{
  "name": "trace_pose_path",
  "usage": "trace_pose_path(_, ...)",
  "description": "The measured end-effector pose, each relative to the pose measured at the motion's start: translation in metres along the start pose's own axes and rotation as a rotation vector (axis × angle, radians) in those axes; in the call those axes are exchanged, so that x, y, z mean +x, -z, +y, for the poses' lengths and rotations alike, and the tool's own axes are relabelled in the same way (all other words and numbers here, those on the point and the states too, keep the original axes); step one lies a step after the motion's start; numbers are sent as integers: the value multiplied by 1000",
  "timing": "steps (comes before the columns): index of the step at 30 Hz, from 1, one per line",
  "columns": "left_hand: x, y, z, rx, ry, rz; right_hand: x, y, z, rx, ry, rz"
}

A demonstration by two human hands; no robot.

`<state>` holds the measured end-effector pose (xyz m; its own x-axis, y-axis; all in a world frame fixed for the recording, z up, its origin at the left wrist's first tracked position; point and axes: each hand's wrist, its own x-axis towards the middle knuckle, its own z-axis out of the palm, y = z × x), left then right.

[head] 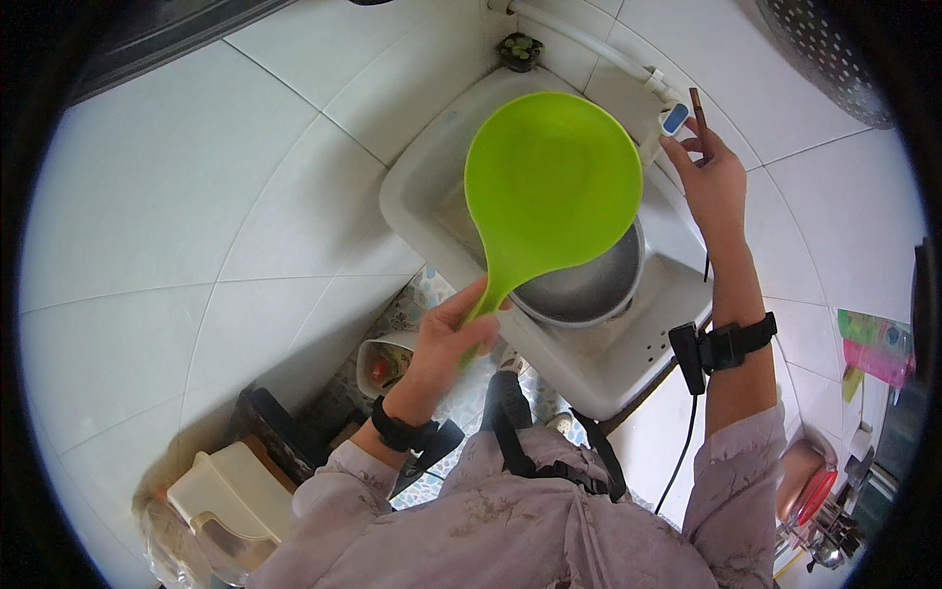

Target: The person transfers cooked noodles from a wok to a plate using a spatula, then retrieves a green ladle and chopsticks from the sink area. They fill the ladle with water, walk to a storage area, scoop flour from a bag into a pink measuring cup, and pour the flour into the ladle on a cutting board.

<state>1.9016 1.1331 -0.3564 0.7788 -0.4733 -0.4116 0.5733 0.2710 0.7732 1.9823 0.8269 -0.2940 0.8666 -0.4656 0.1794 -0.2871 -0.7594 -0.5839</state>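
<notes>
My left hand (452, 335) is closed around the handle of a green plastic ladle (553, 177), whose wide round bowl is held above the sink. At the upper right, my right hand (710, 173) has its fingertips at the white and blue handle of a tap (673, 118). A thin brown stick-like object (697, 110) also sits between the fingers of that hand. Partly hidden under the ladle, a grey metal pot (589, 291) rests in the white ceramic sink (419, 184). Whether water runs from the tap cannot be seen.
A small potted plant (519, 50) stands at the sink's far corner. Below the sink's left side is a white bin (368, 364) with scraps in it. A cream plastic container (235, 489) stands at the lower left. A perforated metal vessel (824, 55) hangs or stands at the upper right.
</notes>
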Motion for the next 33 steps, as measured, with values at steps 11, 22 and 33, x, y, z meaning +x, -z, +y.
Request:
trace_pose_path(11,4,-5,-2,-91,21,-29,-1,-1,-2,10,13,22)
trace_pose_path(22,40,-21,-27,190,229,-60,3,-7,0,8,102,84)
trace_pose_path(33,81,-42,-36,98,229,-84,15,9,26,-43,272,76)
